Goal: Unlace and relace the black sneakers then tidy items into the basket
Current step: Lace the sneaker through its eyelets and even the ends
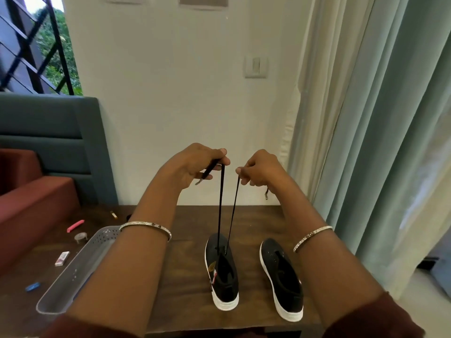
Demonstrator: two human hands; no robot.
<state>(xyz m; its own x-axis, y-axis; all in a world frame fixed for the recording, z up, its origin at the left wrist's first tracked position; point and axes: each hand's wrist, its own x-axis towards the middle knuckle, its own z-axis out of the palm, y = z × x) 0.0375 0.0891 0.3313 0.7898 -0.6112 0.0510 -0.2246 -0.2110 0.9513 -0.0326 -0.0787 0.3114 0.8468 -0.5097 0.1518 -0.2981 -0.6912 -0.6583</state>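
Far left on the dark wooden worktop (185, 276): blue clip (32, 286), small white-and-pink packet (62, 258), pink clip (75, 225), small clear round container (80, 237), all loose and apart from one another. Beside these, grey perforated plastic basket (73, 272), partly hidden by the left forearm. Left hand (195, 167) raised above the worktop, fingers pressed together, pinching one end of the black shoelace (220, 203); silver bangle (146, 228) on that wrist. Both lace ends taut, rising from the front eyelets of the left black sneaker (223, 272), which stands on the worktop, white sole, toe pointing away. Right hand (260, 169) raised level with the left, closed in a pinch on the other lace end, frayed tip hanging below. Right black sneaker (281, 276) unlaced, near the first, not touching. Pale green curtain (390, 118) at far right.
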